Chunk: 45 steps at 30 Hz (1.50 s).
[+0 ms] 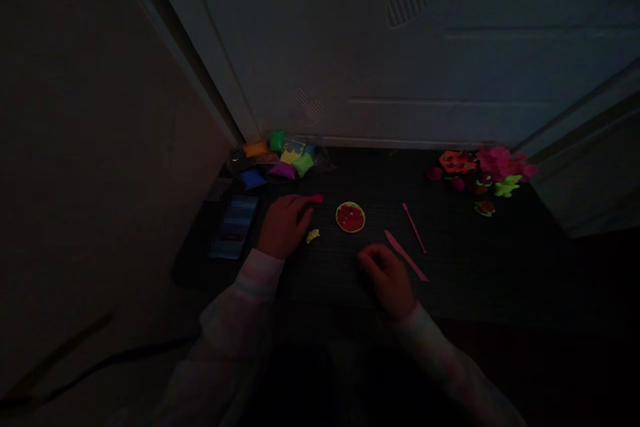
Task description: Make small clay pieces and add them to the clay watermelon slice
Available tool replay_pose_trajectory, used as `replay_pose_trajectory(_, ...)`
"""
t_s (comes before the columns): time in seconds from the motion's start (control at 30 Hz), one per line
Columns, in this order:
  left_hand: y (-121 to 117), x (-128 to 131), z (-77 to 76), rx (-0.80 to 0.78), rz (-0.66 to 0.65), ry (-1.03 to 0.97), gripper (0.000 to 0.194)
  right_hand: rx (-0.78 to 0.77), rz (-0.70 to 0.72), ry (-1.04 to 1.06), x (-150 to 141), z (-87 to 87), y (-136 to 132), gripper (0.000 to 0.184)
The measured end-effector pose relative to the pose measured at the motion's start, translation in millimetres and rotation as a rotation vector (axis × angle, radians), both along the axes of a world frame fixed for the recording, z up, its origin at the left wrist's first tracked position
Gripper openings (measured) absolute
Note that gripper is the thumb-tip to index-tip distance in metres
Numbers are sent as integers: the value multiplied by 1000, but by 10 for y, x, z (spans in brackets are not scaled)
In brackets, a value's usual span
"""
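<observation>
My left hand (284, 225) lies low over the dark table, fingers stretched forward and thumb apart. Its fingertips reach a small pink lump of clay (317, 198). Just right of the thumb is a crumpled yellow piece of clay (313, 235). A round red clay disc (351, 217) with a yellow rim and small green and dark bits lies between and beyond my hands. Closer to me, my right hand (389, 278) is closed with thumb and fingers together; whatever they may hold is hidden. Right of it are a pink plastic knife (406, 255) and a thin pink modelling stick (415, 228).
Packets of coloured clay (284, 159) lie at the back left, with a phone (234, 227) nearer me. Several finished clay pieces (500, 165) sit at the back right. A white panelled door (380, 67) stands behind the dark table (320, 280). The light is dim.
</observation>
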<state>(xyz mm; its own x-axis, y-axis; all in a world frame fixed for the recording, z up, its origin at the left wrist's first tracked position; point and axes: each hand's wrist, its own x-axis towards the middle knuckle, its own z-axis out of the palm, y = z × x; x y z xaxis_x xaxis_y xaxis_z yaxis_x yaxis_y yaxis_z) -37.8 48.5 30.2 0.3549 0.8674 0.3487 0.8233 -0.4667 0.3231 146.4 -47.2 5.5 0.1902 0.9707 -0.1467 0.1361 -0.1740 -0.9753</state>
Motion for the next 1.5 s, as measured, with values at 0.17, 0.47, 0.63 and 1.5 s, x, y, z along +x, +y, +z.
replay_pose_trajectory(0.17,-155,-441,25,54,351,46,31,26,-19,47,-13,-15,5,20)
replay_pose_trajectory(0.47,-22,-804,1,-198,685,68,36,67,1,49,2,-76,-4,26)
replay_pose_trajectory(0.63,38,-691,-30,-222,586,34,36,46,5,46,6,-57,2,26)
replay_pose_trajectory(1.5,-801,539,-262,-425,-28,-693,17,79,16,15,31,-72,-12,25)
